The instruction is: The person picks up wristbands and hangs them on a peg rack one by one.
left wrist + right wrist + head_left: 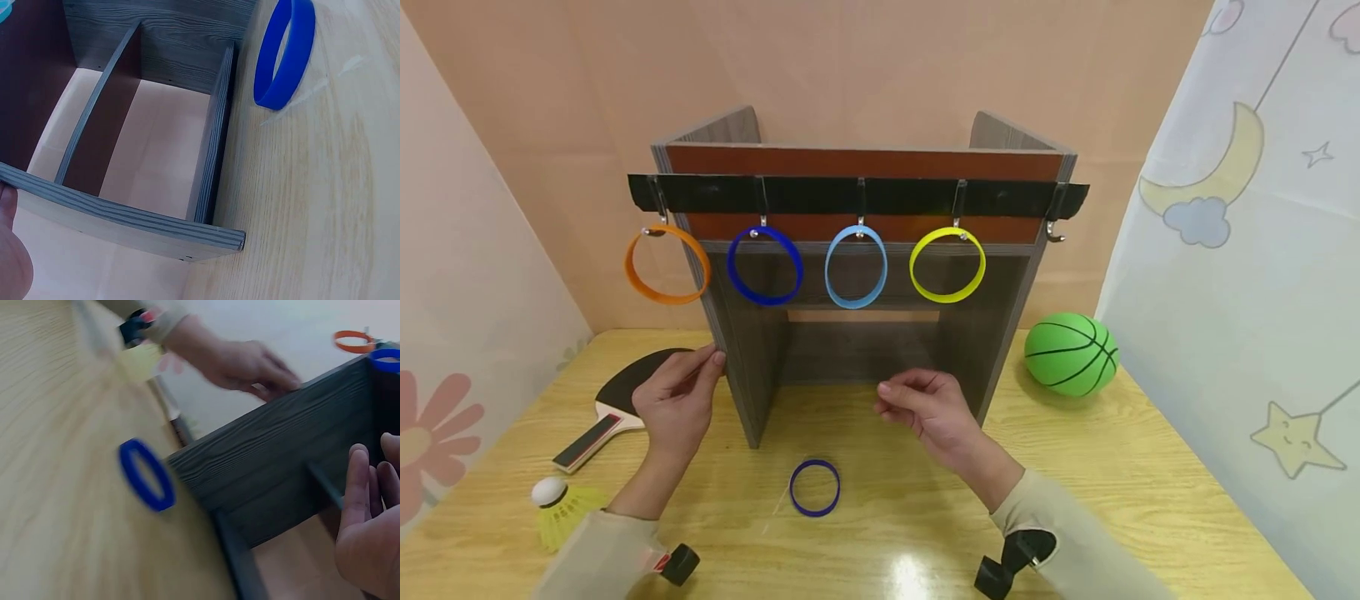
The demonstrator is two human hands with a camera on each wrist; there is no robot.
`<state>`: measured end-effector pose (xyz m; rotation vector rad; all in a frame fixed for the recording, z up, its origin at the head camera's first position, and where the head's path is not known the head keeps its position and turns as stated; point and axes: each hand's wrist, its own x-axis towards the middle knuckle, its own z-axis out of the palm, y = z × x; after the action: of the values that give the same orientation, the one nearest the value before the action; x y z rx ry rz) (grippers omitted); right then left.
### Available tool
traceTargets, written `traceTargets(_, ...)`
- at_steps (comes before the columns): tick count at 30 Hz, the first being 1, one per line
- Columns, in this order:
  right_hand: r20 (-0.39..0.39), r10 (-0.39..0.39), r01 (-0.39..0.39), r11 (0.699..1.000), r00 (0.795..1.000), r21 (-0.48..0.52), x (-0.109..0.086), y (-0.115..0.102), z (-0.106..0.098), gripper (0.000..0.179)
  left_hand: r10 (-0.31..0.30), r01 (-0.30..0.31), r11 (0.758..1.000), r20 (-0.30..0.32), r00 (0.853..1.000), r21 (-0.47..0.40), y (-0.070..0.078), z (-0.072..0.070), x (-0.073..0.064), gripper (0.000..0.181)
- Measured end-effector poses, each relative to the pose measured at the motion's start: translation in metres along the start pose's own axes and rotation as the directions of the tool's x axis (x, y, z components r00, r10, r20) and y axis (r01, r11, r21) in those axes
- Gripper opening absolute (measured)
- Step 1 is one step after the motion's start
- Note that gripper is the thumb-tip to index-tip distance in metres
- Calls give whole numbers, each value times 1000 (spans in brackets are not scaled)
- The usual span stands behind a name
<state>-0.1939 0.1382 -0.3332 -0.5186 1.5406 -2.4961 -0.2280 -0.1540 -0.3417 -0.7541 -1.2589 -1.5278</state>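
A grey wooden stand (733, 350) carries a black strip (812, 195) with hooks along its front. From these hooks hang an orange ring (706, 265), a dark blue ring (800, 265), a light blue ring (828, 268) and a yellow ring (982, 265). Another blue ring (303, 53) rests on the table before the stand. My left hand (677, 400) touches the stand's left panel from outside, its thumb and fingertips right at the front edge. In front of the stand's lower opening, my right hand (932, 412) has loosely bent fingers and holds nothing.
At the strip's right end sits a bare hook (1054, 232). A green ball (1071, 354) lies right of the stand. To the left are a table tennis bat (625, 396) and a yellow shuttlecock (567, 510). Patterned sheets flank the wooden table (1112, 492).
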Motion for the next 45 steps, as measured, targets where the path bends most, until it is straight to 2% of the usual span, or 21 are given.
traceTargets(3,-18,58,-59,995,998,-85,-2,11,-1,14,5,-5,1000,-9,1000,20,-1,0,0,13)
traceTargets(6,-17,139,-140,972,990,-189,-4,21,-2,10,7,-7,1000,-12,1000,9,-2,0,1,13)
traceTargets(9,-13,226,-220,931,974,-290,-6,30,-2,4,0,-1,1000,-9,1000,-22,-1,1,1,14)
traceTargets(15,-15,340,-313,847,940,-430,-12,48,4,11,-11,10,999,-11,1000,-42,1,3,0,14)
traceTargets(19,-2,371,-320,799,929,-509,-13,59,11,13,-7,7,1000,-15,1000,-22,-2,0,-1,14)
traceTargets(23,0,379,-313,764,925,-564,-12,67,16,15,-5,5,1000,-20,1000,-15,-8,-3,-3,13)
traceTargets(26,3,365,-288,740,931,-607,-11,72,18,17,-11,11,1000,-14,1000,-21,-10,-5,-4,15)
traceTargets(32,-19,321,-237,659,947,-714,-11,78,24,19,-13,13,1000,-10,1000,-8,-11,-6,-5,14)
traceTargets(34,-27,318,-238,648,948,-724,-11,78,26,20,-14,14,1000,-11,1000,-7,-10,-6,-5,14)
traceTargets(40,-68,326,-279,661,943,-697,-13,81,27,21,-21,20,1000,-7,1000,-16,-6,-3,-3,14)
traceTargets(45,-89,324,-291,655,942,-697,-13,81,26,27,-17,17,1000,-6,1000,-9,-1,0,-1,14)
